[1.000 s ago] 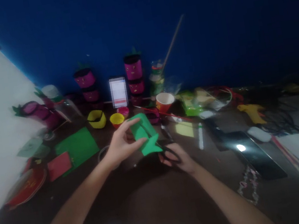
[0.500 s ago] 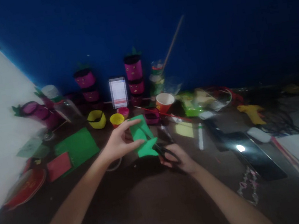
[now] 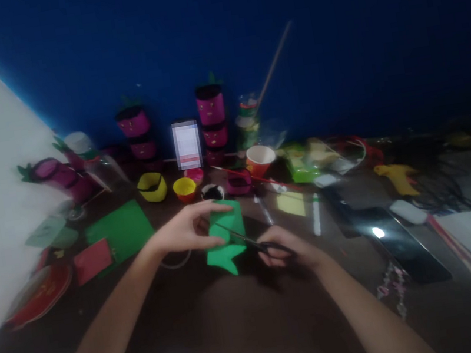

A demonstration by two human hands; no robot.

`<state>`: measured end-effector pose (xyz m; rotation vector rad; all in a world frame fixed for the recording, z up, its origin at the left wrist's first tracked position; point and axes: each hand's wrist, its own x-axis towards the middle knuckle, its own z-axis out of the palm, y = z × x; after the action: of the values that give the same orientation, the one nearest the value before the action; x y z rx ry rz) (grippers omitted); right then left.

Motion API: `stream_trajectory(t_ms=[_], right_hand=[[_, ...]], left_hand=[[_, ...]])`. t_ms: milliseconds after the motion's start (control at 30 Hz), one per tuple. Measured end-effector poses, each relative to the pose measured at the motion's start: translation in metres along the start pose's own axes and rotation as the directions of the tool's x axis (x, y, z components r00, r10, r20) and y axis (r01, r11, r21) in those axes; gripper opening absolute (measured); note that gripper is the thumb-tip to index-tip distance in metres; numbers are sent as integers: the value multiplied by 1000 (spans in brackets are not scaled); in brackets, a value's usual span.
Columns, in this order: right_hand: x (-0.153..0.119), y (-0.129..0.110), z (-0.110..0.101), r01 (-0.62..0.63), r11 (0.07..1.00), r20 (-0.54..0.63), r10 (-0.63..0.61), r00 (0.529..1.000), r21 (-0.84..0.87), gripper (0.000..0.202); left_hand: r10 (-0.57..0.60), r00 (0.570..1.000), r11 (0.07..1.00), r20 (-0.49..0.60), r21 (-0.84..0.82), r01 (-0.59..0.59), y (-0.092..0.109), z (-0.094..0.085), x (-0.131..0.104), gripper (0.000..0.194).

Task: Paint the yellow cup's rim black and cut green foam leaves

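Observation:
My left hand (image 3: 185, 227) pinches a green sheet (image 3: 232, 217) between thumb and fingers, above the dark table. A notched lower part of the sheet hangs down with pointed tips. My right hand (image 3: 285, 246) is closed round the handles of dark scissors (image 3: 250, 240). Their blades point left and lie at the sheet, close to the left fingertips. Whether the blades are apart is too blurred to tell. Behind the sheet stands a small white cup with something dark inside (image 3: 212, 192).
Yellow cups (image 3: 152, 188), a red-and-white paper cup (image 3: 260, 159) and purple figures (image 3: 211, 111) stand along the back. Green sheets (image 3: 126, 232) lie at left. On the right are a marker (image 3: 315, 215), a phone (image 3: 407, 244) and a yellow glue gun (image 3: 396, 178).
The green sheet has moved down and turned, its notched part swinging lower. My right hand has shifted slightly right, and the scissors now point more to the left across the sheet.

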<state>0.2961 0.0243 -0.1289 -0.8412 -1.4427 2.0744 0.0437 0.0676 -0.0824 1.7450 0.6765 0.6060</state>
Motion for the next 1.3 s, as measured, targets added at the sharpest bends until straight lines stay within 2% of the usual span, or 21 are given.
stream_trajectory(t_ms=[167, 300, 400, 633, 800, 1033, 1300], right_hand=[[0, 4, -4, -56, 998, 64, 56, 996, 1, 39], [1, 3, -3, -13, 999, 42, 15, 999, -38, 47], [2, 3, -1, 17, 999, 13, -16, 1000, -47, 47], [3, 3, -3, 70, 996, -5, -70, 998, -47, 48], [3, 1, 0, 96, 994, -25, -97, 995, -57, 48], [4, -1, 3, 95, 992, -20, -97, 995, -80, 49], [2, 0, 4, 70, 991, -25, -73, 997, -110, 50]], left_hand=[[13, 997, 999, 81, 37, -16, -2, 0, 1, 51], [-19, 993, 999, 117, -25, 22, -4, 1, 2, 55], [-47, 994, 995, 98, -87, 55, -6, 3, 4, 60], [-63, 998, 989, 14, -131, 64, -10, 4, 6, 52], [-70, 997, 979, 31, -190, 75, -9, 5, 6, 50], [-51, 997, 983, 51, -176, 59, -7, 7, 7, 48], [-7, 993, 958, 117, -283, 40, -8, 5, 7, 47]])
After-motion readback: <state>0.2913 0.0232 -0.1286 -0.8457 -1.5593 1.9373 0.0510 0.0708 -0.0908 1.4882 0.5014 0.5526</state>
